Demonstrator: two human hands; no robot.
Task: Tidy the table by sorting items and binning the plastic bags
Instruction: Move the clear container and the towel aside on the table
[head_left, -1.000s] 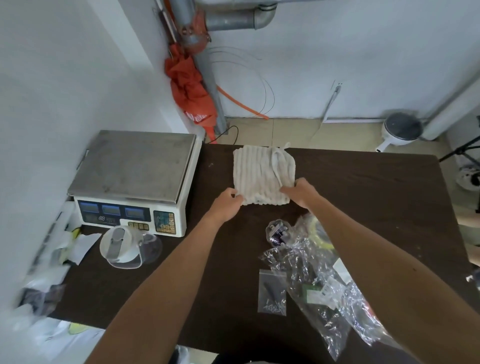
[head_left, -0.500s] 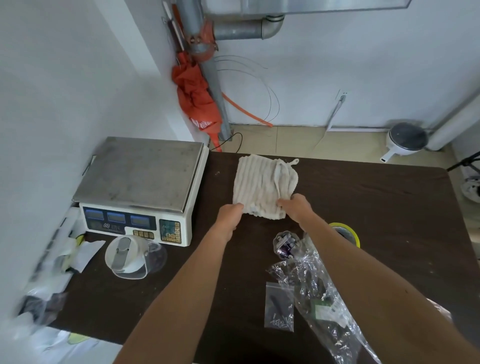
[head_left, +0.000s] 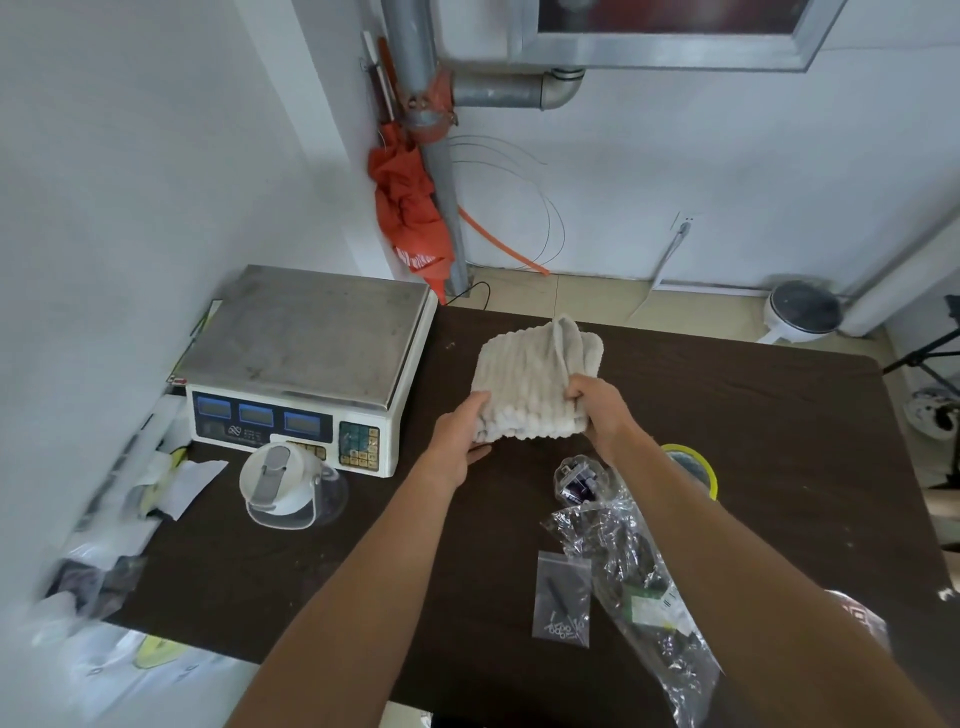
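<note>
A folded cream ribbed cloth (head_left: 524, 382) is lifted at its near edge above the dark table (head_left: 779, 415). My left hand (head_left: 460, 434) grips its near left corner from below and my right hand (head_left: 602, 410) pinches its near right side. Below my right forearm lies a long crumpled clear plastic bag (head_left: 639, 582). A small zip bag with screws (head_left: 563, 597) rests flat beside it. A small clear bag with dark parts (head_left: 576, 478) sits just under my right wrist.
A white weighing scale (head_left: 306, 364) stands at the table's left back. A clear lidded jug (head_left: 283, 486) lies in front of it. A yellow tape roll (head_left: 693, 465) sits right of my right arm. Bags and papers (head_left: 124, 519) pile at the left edge.
Both hands have closed on the cloth's near edge and raised it off the table, bunching it slightly. The camera view has tilted upward.
</note>
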